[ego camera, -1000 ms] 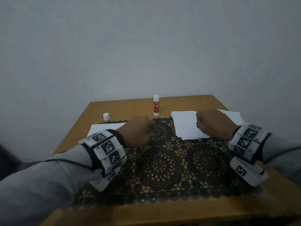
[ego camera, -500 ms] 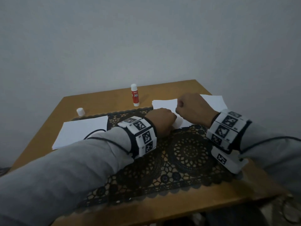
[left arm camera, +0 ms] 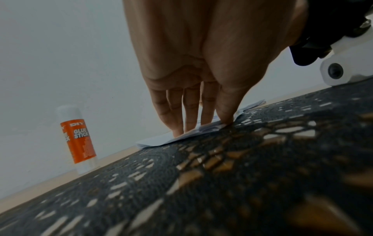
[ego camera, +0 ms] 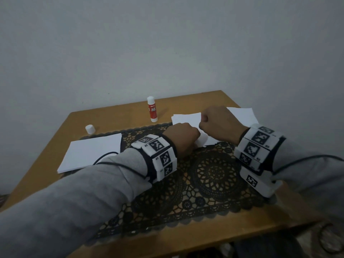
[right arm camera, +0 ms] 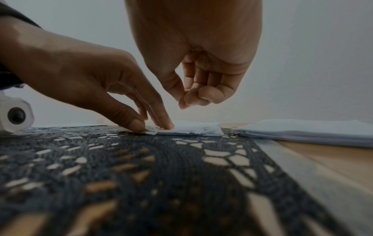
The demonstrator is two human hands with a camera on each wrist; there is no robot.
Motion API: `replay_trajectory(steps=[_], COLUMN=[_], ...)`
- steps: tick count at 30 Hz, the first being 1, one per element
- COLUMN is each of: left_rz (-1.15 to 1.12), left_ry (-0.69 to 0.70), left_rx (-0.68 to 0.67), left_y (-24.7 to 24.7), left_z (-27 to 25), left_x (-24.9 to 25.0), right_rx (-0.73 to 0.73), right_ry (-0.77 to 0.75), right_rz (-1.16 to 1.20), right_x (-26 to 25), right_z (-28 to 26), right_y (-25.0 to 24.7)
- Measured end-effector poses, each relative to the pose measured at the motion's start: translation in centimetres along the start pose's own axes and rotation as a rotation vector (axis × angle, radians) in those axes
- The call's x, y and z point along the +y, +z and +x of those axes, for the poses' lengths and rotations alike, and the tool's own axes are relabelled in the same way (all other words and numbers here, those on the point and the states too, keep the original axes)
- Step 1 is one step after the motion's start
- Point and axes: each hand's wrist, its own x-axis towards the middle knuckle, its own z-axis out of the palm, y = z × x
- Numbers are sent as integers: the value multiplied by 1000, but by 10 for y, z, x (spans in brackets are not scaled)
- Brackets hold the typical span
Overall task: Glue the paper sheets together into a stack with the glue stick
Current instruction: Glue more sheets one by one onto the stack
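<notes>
Near the table's (ego camera: 130,112) front edge, a dark lace mat (ego camera: 214,175) is lying. At its far right, the left hand (ego camera: 181,137) is pressing straight fingertips (right arm camera: 168,126) onto a small paper stack (ego camera: 186,118). Just above, the right hand (ego camera: 217,123) is hovering, fingers curled, holding nothing. Toward the left edge, another sheet pile (ego camera: 89,153) is lying. Near the far edge, the glue stick (ego camera: 152,109) is standing upright, uncapped; its cap (ego camera: 90,129) is sitting by the far left corner.

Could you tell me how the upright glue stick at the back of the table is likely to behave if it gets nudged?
The glue stick stands tall on a narrow base, so a nudge near the top would probably tip it. Being round, it would likely roll across the bare table. Its cap appears to be off, so the tip might smear.
</notes>
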Motion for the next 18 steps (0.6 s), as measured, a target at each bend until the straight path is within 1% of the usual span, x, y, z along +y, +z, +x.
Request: replay_trajectory(steps=[3, 8, 14, 18], left_rz=[-21, -32, -37, -67], left_ry=[-12, 9, -12, -28], left_rx=[28, 56, 80, 123], left_y=[-1, -3, -5, -8], left_z=[-3, -3, -4, -7], left_x=[-1, -2, -1, -3], right_rx=[15, 51, 66, 81], right_ry=[6, 11, 8, 3], right_rz=[3, 3, 2, -3], right_x=[0, -2, -1, 1], right_z=[0, -1, 1, 2], right_y=[-1, -3, -3, -2])
